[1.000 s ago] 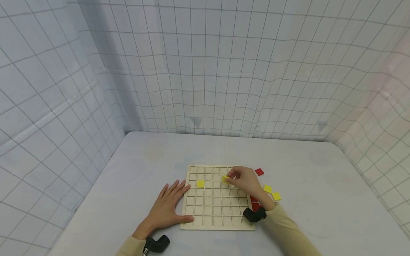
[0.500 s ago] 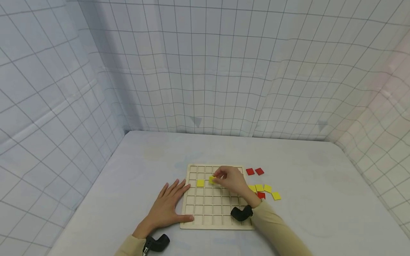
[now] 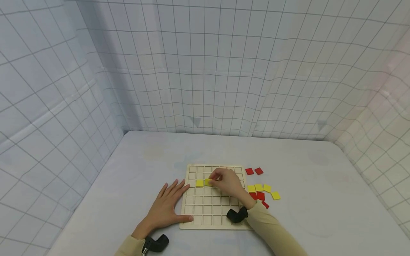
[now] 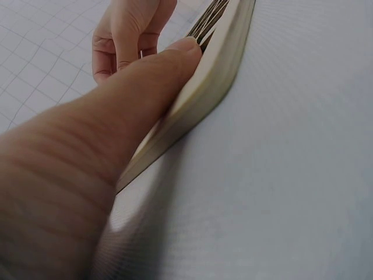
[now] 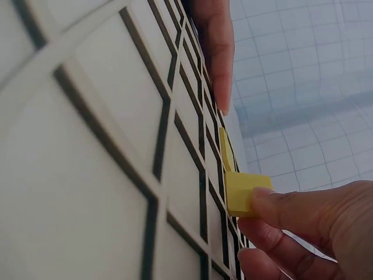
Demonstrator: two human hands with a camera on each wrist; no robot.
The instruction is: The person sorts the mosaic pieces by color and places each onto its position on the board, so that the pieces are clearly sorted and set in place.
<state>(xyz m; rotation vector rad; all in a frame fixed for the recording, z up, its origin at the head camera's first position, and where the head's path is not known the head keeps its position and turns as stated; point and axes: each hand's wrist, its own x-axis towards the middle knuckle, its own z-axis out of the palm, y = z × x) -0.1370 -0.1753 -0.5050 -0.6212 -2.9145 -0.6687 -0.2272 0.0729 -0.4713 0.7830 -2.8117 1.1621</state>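
A pale wooden grid board point(image 3: 207, 210) with raised square cells lies on the table. My right hand point(image 3: 226, 183) pinches a yellow square tile point(image 5: 240, 193) between thumb and fingers, its lower edge right at a cell of the board. Directly left of it, another yellow tile point(image 3: 200, 183) sits in a cell. My left hand point(image 3: 169, 206) is spread flat at the board's left side, fingertips along the edge. In the left wrist view its thumb point(image 4: 185, 46) rests on the board's near corner.
Right of the board lie several yellow tiles point(image 3: 258, 187) and red tiles point(image 3: 261, 196), some partly hidden by the right wrist. Two more red tiles point(image 3: 249, 171) lie near the far right corner. A gridded white curtain point(image 3: 205, 71) encloses the table point(image 3: 314, 199).
My right hand has carried the yellow tile leftward across the board and lowered it beside the seated yellow tile. Loose tiles on the right came into view. The left hand has stayed put.
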